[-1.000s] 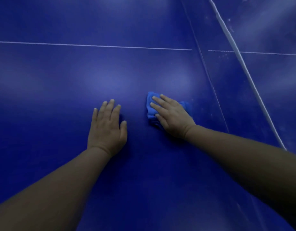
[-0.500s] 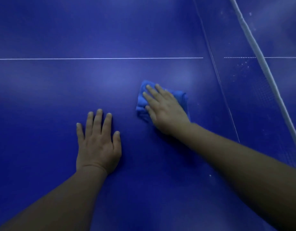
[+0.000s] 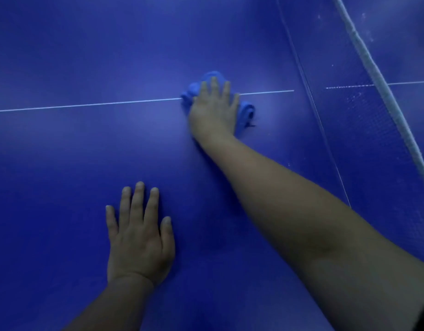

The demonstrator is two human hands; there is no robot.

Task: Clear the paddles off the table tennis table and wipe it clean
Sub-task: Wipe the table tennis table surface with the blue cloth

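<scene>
The blue table tennis table (image 3: 74, 163) fills the view. A crumpled blue cloth (image 3: 245, 113) lies on it across the white centre line (image 3: 86, 105). My right hand (image 3: 213, 111) presses flat on the cloth with straight, spread fingers, arm stretched forward. My left hand (image 3: 139, 235) rests palm down on the bare table nearer to me, fingers straight. No paddles are in view.
The net (image 3: 373, 130) with its white top band (image 3: 383, 82) runs diagonally along the right side, close to the cloth. The table's other half (image 3: 402, 44) shows beyond it, with pale specks on its surface.
My right hand has pushed the cloth forward, away from me, up onto the white centre line. My left hand has stayed flat on the table and now sits lower in view.
</scene>
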